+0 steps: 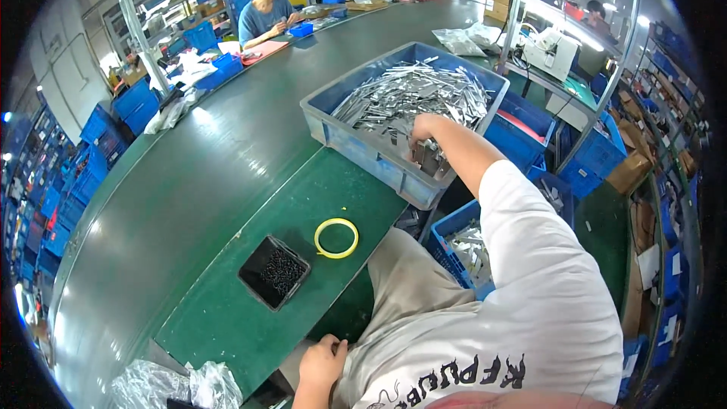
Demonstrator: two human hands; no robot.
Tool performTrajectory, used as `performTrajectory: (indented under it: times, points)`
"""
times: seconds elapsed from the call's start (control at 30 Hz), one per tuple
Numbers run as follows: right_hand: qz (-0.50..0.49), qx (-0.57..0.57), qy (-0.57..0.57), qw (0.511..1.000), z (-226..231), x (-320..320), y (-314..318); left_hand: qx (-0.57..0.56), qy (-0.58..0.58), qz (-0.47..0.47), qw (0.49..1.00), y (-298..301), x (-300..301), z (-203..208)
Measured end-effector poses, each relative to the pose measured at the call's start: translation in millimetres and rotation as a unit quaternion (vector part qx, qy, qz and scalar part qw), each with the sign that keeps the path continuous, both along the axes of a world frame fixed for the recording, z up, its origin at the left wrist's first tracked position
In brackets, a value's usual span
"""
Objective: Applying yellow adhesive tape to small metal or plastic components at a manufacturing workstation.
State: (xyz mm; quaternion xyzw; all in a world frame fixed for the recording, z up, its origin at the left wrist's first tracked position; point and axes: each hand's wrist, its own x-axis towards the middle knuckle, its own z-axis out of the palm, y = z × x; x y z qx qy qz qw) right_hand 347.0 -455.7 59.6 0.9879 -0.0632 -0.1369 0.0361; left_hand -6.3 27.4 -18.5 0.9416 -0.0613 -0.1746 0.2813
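My right hand (422, 129) reaches into a large blue bin (371, 159) heaped with thin silvery metal strips (413, 91). Its fingers point down among the strips at the near side, and their tips are hidden. Down by my lap, my left hand (323, 362) rests with its fingers curled in; whatever may be inside them does not show. On the green work board (219, 295), nearest to that hand, stands a small black box (259, 294) of small dark parts (282, 271). A yellow ring of tape (356, 238) lies flat to the right of the box.
Crumpled clear plastic (151, 385) lies at the board's near left corner. A blue crate (447, 246) of pale parts stands below the bin, beside my leg. Across the dark conveyor belt (197, 167) sits a co-worker (265, 15). Plastic bags (466, 38) lie beyond the bin.
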Motion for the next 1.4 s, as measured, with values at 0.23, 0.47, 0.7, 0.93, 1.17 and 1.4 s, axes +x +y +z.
performTrajectory:
  times: [0.23, 0.47, 0.7, 0.93, 1.17, 1.4]
  points:
    - [0.016, -0.033, 0.009, 0.999, 3.1, -8.9, -10.2, 0.025, 0.009, -0.026, 0.999, -1.3, -2.7, -5.9]
    - [0.206, -0.005, -0.063, 0.976, 18.6, -0.3, 7.8, 0.026, 0.021, -0.036, 0.999, -12.4, 9.4, -6.6]
    - [0.115, 0.153, -0.212, 0.958, 18.9, -0.2, 5.0, 0.151, -0.122, -0.047, 0.980, 10.5, 15.3, -72.1]
    - [0.133, 0.179, -0.196, 0.955, 23.4, -2.4, 3.3, 0.246, -0.020, -0.060, 0.967, 19.8, 31.6, -134.7]
    - [0.158, 0.139, -0.186, 0.960, 17.8, 11.2, 18.5, 0.403, 0.216, -0.054, 0.887, 16.8, 71.7, -178.4]
    - [0.133, 0.153, -0.211, 0.956, 22.7, 14.4, -1.1, 0.242, 0.190, -0.125, 0.943, 22.0, 65.5, -129.5]
